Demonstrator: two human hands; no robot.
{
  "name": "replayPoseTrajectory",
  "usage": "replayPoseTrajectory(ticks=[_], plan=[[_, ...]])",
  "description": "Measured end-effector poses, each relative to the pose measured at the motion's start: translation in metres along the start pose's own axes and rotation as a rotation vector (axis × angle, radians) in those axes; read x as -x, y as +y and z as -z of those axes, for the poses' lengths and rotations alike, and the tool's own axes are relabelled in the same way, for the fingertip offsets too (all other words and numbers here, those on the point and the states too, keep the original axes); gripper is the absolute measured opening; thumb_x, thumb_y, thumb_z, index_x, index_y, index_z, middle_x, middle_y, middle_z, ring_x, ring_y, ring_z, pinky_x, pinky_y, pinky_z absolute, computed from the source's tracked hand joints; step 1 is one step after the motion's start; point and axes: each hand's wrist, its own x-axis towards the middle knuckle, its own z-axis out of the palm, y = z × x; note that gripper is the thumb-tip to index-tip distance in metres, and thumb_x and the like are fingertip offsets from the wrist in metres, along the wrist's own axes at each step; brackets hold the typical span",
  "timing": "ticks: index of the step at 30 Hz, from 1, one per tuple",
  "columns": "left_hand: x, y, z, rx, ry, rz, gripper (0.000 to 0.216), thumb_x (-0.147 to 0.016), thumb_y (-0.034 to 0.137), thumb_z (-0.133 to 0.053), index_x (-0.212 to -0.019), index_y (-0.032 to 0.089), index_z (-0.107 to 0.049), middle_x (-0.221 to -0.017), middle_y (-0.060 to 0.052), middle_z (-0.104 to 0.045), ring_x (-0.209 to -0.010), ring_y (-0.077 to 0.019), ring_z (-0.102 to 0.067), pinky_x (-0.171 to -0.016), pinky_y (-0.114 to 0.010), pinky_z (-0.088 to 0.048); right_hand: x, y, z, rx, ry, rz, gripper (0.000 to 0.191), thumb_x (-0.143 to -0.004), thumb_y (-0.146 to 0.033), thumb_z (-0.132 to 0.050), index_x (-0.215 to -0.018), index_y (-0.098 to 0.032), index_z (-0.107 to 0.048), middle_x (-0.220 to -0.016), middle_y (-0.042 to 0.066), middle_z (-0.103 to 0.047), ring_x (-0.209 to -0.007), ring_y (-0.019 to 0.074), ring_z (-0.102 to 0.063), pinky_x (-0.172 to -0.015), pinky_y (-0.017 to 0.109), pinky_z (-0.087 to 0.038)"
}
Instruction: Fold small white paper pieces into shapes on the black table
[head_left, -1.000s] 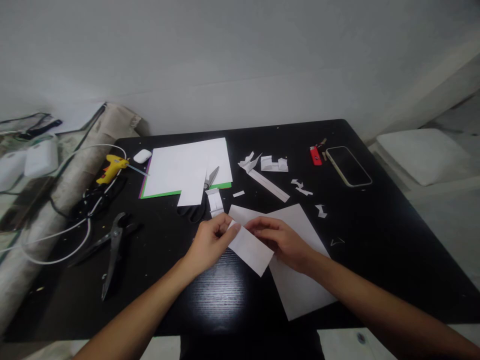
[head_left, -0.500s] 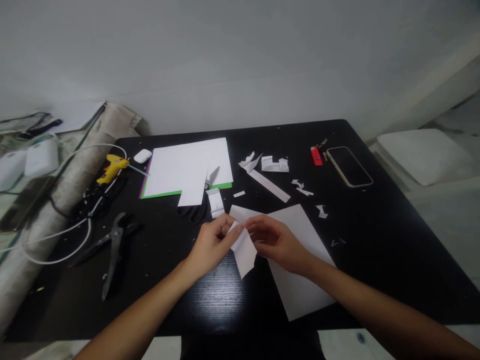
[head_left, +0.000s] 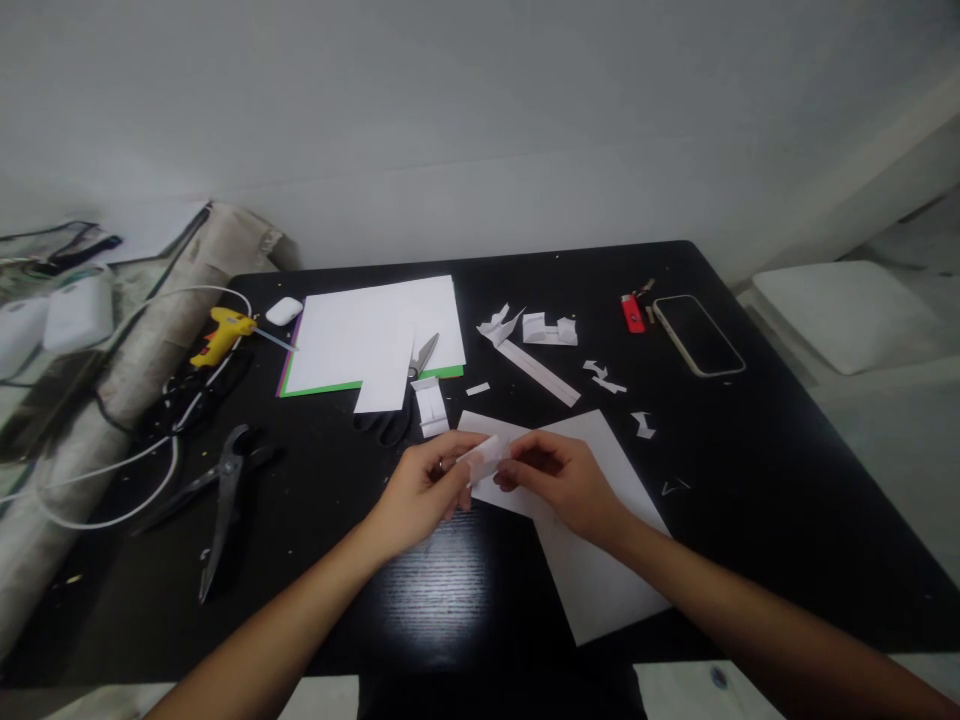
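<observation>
A small folded piece of white paper [head_left: 486,458] is held between my two hands above the table's front half. My left hand [head_left: 429,490] pinches its left end between thumb and fingers. At the paper's right end, my right hand [head_left: 559,480] has thumb and fingertips closed on the edge. Beneath my right hand lies a larger sheet of white paper [head_left: 600,560] with a piece cut out. Just beyond my left hand is a folded paper piece [head_left: 430,406]. Scissors [head_left: 394,428] lie partly under a stack of white sheets [head_left: 352,340].
Paper cut-outs [head_left: 538,372] and scraps [head_left: 604,376] lie past my hands. On the left are a yellow glue gun [head_left: 223,337], pliers-like cutters [head_left: 229,480], a white cable [head_left: 180,455] and a white case [head_left: 284,311]. A red lighter [head_left: 632,314] and phone [head_left: 699,335] sit at right.
The paper between my hands has been turned and folded over; its long flap no longer hangs downward. My right fingers have closed in on its right edge.
</observation>
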Motion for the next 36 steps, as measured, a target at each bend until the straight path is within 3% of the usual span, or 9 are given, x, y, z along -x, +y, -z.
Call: replayPoseTrajectory(ticks=[7,14,20,24,31,36], plan=[[-0.004,-0.001,0.001,0.123,-0.010,-0.114,0.035,-0.099,0.042,-0.063,-0.118,0.012,-0.060,-0.066,0.000,-0.065,-0.053,-0.0116,-0.060,-0.051,-0.022,-0.050,-0.002,-0.002,-0.001,-0.098,0.080,-0.029,0.029,-0.074,-0.037,-0.091,-0.084,-0.020,-0.070,-0.078,0.000,-0.074,-0.074,0.0175,-0.074,-0.075,0.036,-0.064],[-0.001,-0.005,-0.002,0.215,-0.080,-0.085,0.037,-0.091,0.033,-0.076,-0.117,0.018,-0.054,-0.081,0.000,-0.065,-0.068,-0.0143,-0.068,-0.064,-0.027,-0.057,-0.004,0.000,0.001,-0.224,0.096,-0.109,0.033,-0.070,-0.032,-0.094,-0.091,-0.020,-0.071,-0.083,-0.002,-0.069,-0.074,0.0150,-0.070,-0.073,0.035,-0.064],[-0.002,-0.005,0.007,0.079,-0.158,-0.086,0.056,-0.084,0.028,-0.083,-0.133,0.022,-0.057,-0.095,-0.003,-0.070,-0.083,-0.0171,-0.068,-0.077,-0.030,-0.055,-0.004,0.000,0.003,-0.257,0.053,-0.160,0.033,-0.068,-0.027,-0.094,-0.092,-0.020,-0.072,-0.087,-0.002,-0.068,-0.077,0.0141,-0.069,-0.074,0.032,-0.063],[-0.003,0.002,0.009,0.010,-0.175,-0.066,0.054,-0.083,0.029,-0.084,-0.131,0.024,-0.060,-0.103,-0.004,-0.070,-0.091,-0.0188,-0.067,-0.082,-0.032,-0.054,-0.005,0.002,0.004,-0.258,0.023,-0.147,0.032,-0.068,-0.026,-0.094,-0.091,-0.020,-0.072,-0.086,-0.002,-0.070,-0.076,0.0144,-0.069,-0.073,0.032,-0.062],[0.000,0.002,0.006,-0.106,-0.103,-0.110,0.057,-0.073,0.030,-0.090,-0.119,0.024,-0.058,-0.106,-0.004,-0.066,-0.087,-0.0191,-0.064,-0.072,-0.029,-0.053,-0.003,0.001,0.002,-0.263,-0.041,-0.215,0.037,-0.066,-0.026,-0.095,-0.094,-0.019,-0.072,-0.083,0.000,-0.075,-0.074,0.0147,-0.072,-0.073,0.031,-0.060],[0.001,-0.002,0.008,-0.277,-0.075,-0.217,0.059,-0.074,0.035,-0.091,-0.121,0.025,-0.057,-0.114,-0.007,-0.065,-0.094,-0.0221,-0.064,-0.075,-0.030,-0.052,-0.003,0.001,0.000,-0.242,-0.044,-0.208,0.036,-0.064,-0.027,-0.097,-0.089,-0.017,-0.073,-0.083,0.000,-0.075,-0.074,0.0143,-0.071,-0.070,0.029,-0.059]])
